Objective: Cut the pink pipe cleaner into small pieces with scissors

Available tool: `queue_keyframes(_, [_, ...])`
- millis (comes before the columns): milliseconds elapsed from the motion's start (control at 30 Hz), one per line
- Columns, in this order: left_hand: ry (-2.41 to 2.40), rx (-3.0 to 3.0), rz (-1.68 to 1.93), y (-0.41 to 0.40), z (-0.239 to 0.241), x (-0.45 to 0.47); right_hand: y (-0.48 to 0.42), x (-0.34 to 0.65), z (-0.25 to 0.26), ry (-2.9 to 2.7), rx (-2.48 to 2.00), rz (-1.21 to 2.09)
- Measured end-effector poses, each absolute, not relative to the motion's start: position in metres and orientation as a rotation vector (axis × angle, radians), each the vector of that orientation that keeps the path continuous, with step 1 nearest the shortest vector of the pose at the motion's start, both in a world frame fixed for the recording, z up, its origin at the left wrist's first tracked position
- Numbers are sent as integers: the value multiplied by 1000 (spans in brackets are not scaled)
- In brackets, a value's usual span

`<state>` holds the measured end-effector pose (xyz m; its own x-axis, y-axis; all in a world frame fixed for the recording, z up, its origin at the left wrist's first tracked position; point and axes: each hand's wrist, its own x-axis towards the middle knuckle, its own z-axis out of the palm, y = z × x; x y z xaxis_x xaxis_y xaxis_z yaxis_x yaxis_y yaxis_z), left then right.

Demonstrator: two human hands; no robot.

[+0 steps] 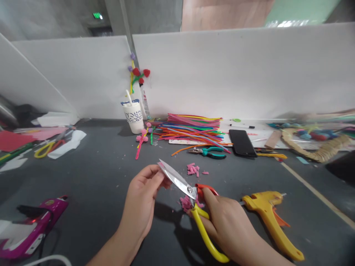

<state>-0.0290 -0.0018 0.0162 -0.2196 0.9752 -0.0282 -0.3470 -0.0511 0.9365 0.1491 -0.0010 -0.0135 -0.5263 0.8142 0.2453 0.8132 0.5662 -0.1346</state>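
Nearest me, the right hand [227, 225] has its fingers wrapped round the red and yellow handles of the scissors [191, 192]. The blades lie nearly together and point up-left toward the left hand [142, 197]. There thumb and fingertips are pinched on a small pink piece [161, 164] right at the blade tips. Pink scraps [185, 203] lie just beside the right thumb. For a clean snip, I'd judge, the piece should sit deeper between the blades, fingertips clear of the edge. A yellow glue gun [270, 218] lies just right of the right knuckles. Beyond the fingers are pink cuttings [193, 169], then pliers [212, 151], a phone [242, 143] and stacked pipe cleaners [191, 127].
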Motion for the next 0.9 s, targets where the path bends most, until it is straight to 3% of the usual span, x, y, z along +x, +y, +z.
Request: queue_keyframes(900, [1085, 861, 1559, -5, 19, -30, -2, 149, -17, -2498, -1318, -69])
